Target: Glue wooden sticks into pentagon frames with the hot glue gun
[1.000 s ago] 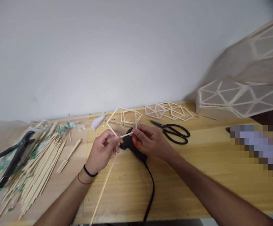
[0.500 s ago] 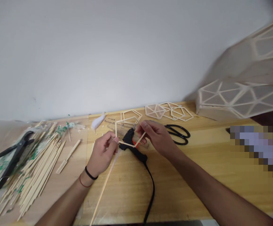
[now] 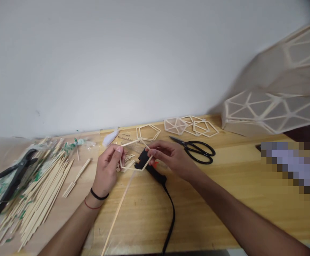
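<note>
Between my two hands hangs a five-sided frame of thin wooden sticks [image 3: 131, 169], raised above the table. My left hand [image 3: 109, 165] pinches its left side between thumb and fingers. On the right, my right hand [image 3: 168, 156] grips the frame near its right corner. Behind and below the frame lies a black glue gun [image 3: 157, 175] with a cord, its front partly covered by the frame and my right fingers. Short cut sticks [image 3: 128, 163] lie beside my left fingers. One long stick [image 3: 117, 213] runs from below the frame toward the front edge.
Black scissors [image 3: 200, 149] lie right of my right hand. Several stick pentagons [image 3: 205, 128] rest along the wall. Many loose sticks [image 3: 45, 199] and black cutters [image 3: 16, 181] lie left on plastic. A panelled stick structure [image 3: 274, 110] stands at the back right.
Both hands have moved left with the stick frame, which has turned; its sides now meet around a closed-looking outline. The scissors' blades and the short sticks have come into view.
</note>
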`<act>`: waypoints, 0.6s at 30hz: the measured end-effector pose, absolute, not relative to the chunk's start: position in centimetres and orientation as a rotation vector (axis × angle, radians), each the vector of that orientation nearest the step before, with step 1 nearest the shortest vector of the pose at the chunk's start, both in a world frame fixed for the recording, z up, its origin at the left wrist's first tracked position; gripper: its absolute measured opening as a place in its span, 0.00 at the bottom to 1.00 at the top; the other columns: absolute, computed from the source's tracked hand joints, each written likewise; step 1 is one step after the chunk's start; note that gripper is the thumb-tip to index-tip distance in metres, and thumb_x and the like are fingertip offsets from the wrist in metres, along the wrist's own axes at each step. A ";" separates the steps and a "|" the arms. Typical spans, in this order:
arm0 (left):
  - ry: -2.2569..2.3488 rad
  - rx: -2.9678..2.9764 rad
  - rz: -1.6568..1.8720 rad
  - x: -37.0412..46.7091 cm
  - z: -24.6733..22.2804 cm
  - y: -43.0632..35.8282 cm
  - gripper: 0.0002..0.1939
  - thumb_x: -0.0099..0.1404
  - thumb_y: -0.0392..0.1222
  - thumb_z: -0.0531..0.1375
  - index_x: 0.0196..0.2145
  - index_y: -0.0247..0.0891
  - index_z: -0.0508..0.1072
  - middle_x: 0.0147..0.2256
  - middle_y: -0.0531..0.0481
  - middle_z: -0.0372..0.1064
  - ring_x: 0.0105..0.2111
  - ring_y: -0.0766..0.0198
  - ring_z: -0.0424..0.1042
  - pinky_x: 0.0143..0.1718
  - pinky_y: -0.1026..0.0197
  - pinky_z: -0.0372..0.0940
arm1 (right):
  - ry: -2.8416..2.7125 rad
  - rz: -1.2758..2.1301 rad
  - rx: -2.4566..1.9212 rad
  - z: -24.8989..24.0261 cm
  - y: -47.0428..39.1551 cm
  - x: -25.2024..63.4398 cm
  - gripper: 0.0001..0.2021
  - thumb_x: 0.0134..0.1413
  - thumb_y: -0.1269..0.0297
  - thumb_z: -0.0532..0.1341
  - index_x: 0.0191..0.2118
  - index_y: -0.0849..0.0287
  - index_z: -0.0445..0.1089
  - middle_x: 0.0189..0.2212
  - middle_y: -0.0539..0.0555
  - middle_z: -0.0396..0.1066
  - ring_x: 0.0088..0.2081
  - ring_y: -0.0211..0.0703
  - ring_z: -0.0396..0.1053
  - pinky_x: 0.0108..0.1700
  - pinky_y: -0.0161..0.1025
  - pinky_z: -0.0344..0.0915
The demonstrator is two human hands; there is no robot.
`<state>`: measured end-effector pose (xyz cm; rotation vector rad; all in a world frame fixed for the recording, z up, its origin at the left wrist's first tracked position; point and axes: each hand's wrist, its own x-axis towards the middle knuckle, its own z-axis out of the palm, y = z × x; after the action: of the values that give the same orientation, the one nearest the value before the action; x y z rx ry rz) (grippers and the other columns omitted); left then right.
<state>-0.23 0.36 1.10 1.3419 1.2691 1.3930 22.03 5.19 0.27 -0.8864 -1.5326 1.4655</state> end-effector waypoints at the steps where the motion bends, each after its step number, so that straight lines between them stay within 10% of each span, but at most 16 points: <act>1: 1.272 1.327 1.406 -0.3 1.0 0.4 0.21 0.73 0.59 0.64 0.32 0.37 0.76 0.26 0.54 0.68 0.24 0.68 0.65 0.27 0.65 0.61 | -1.513 1.468 -0.876 0.2 5.3 22.1 0.18 0.55 0.47 0.73 0.37 0.58 0.79 0.29 0.52 0.79 0.30 0.43 0.78 0.37 0.40 0.75; 10: 1.137 1.335 1.389 -1.0 0.7 0.3 0.18 0.75 0.53 0.63 0.54 0.43 0.82 0.39 0.47 0.77 0.27 0.66 0.70 0.27 0.63 0.66 | -1.426 1.417 -0.934 -0.4 5.9 22.5 0.15 0.53 0.51 0.74 0.39 0.56 0.79 0.28 0.50 0.77 0.27 0.41 0.74 0.33 0.40 0.73; 18: 1.102 1.791 1.302 -1.4 1.8 0.0 0.11 0.72 0.43 0.66 0.48 0.44 0.87 0.40 0.42 0.81 0.36 0.60 0.76 0.35 0.60 0.71 | -1.503 1.390 -1.003 -0.5 6.5 22.8 0.16 0.54 0.49 0.71 0.36 0.58 0.78 0.29 0.51 0.77 0.29 0.41 0.72 0.35 0.39 0.68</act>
<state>-1.41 -0.02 1.84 1.7914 1.1016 1.3025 22.83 6.53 -0.52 -1.0025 -1.5033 1.3897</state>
